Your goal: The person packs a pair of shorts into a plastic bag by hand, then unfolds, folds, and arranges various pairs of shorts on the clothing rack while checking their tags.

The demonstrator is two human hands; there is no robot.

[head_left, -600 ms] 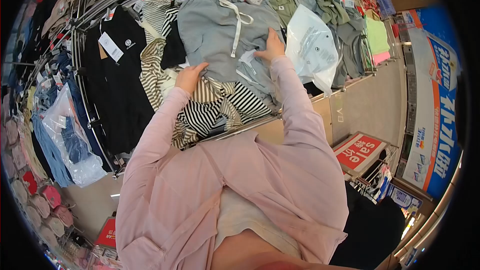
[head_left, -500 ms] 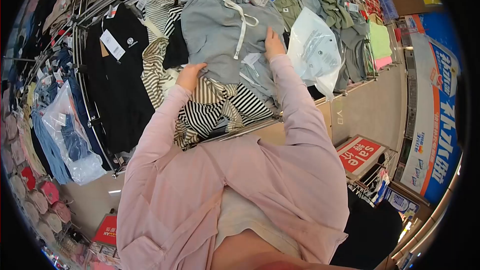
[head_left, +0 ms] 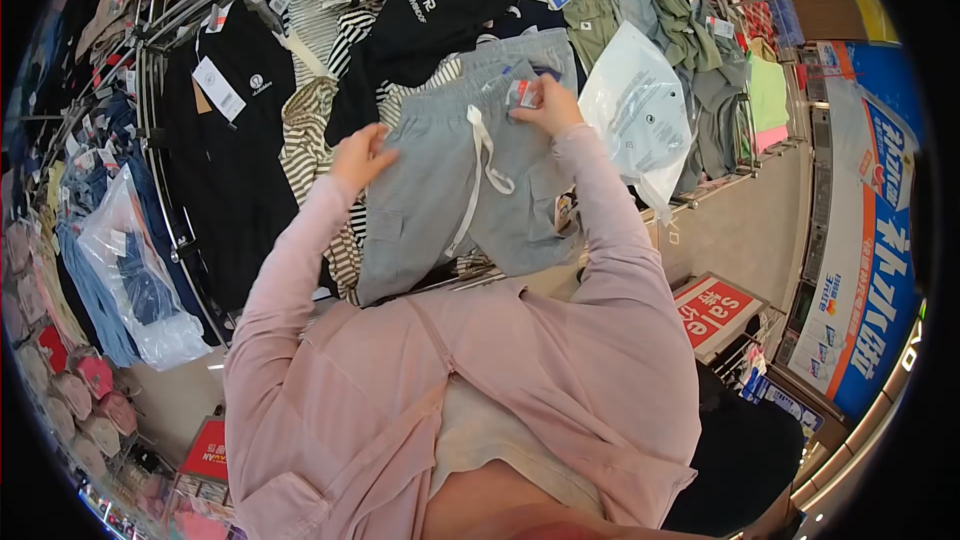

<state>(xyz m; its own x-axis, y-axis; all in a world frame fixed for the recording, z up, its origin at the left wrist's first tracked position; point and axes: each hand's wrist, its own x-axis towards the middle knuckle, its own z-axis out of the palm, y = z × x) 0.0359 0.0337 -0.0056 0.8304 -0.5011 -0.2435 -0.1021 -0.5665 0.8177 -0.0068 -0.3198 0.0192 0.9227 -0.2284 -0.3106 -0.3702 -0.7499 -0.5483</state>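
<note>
Grey drawstring shorts (head_left: 425,195) lie spread in front of me over the pile, legs toward me and hanging at the near edge. A white drawstring (head_left: 473,180) trails down their front. My right hand (head_left: 553,108) is pinched on the white-and-red price tag (head_left: 522,93) by the waistband. My left hand (head_left: 360,158) is beside the shorts' left edge, with its fingers curved and apart. Beyond the waistband lie a black garment (head_left: 435,15) with white lettering and another grey garment (head_left: 550,45). Striped clothing (head_left: 310,115) shows to the left.
Black clothing (head_left: 225,150) with a white tag lies on the left. A clear plastic-wrapped garment (head_left: 635,105) is on the right. A metal rail (head_left: 165,170) edges the display. Farther right are a red sale sign (head_left: 718,308) and a blue banner (head_left: 880,250).
The grey shorts have come toward me, uncovering the black garment behind them. My right hand has moved to the price tag; my left hand has shifted slightly left, off the fabric.
</note>
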